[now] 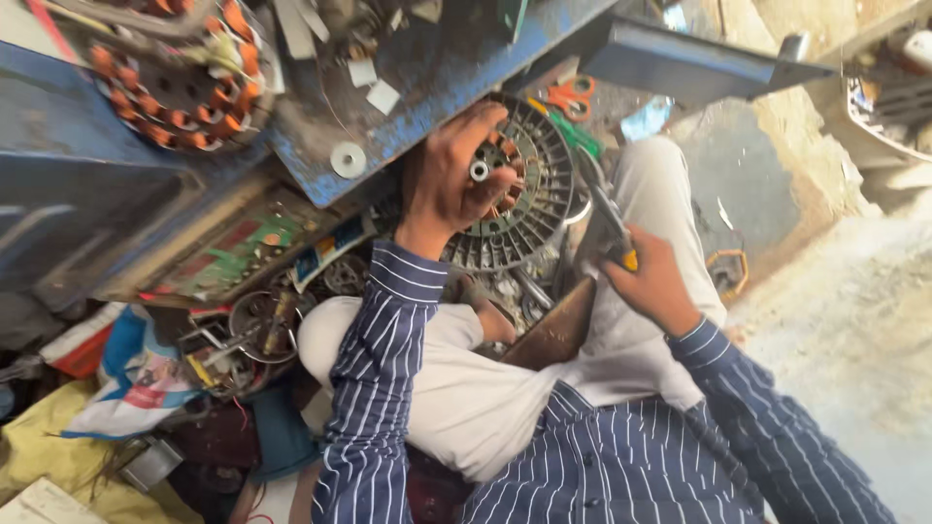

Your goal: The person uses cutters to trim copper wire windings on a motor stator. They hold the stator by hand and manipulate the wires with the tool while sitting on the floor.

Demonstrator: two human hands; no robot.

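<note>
I log the left hand (451, 180) first: fingers curled over the centre of a round grey finned motor housing (529, 194), thumb and forefinger pinched by the small bright ring at its hub, copper coils showing through the gap. The housing sits tilted between the knees, its upper edge against the blue metal bench (427, 68). The right hand (652, 283) is closed around a dark-handled tool with a yellow collar (610, 221), its shaft aimed up toward the housing's right rim; the tip is blurred and I cannot tell what kind it is. Risks, as I judge them: the tool could slip off the rim and strike the left fingers, which lie close to its line; the housing, steadied by one hand only, could roll off the lap; a slip inward could nick the copper windings. Outward: orange-handled scissors (571, 95) on the bench edge just above the housing; a flat steel washer (348, 159) and small white paper scraps (382, 95) on the blue surface; a second winding ring with orange coils (175, 82) at upper left. Packaging: a flat rectangular carton, blue and white with a red patch (325, 254), beneath the bench edge; a crumpled blue, white and red printed bag (141, 378) at lower left; yellow sheeting (49, 456) under it.
</note>
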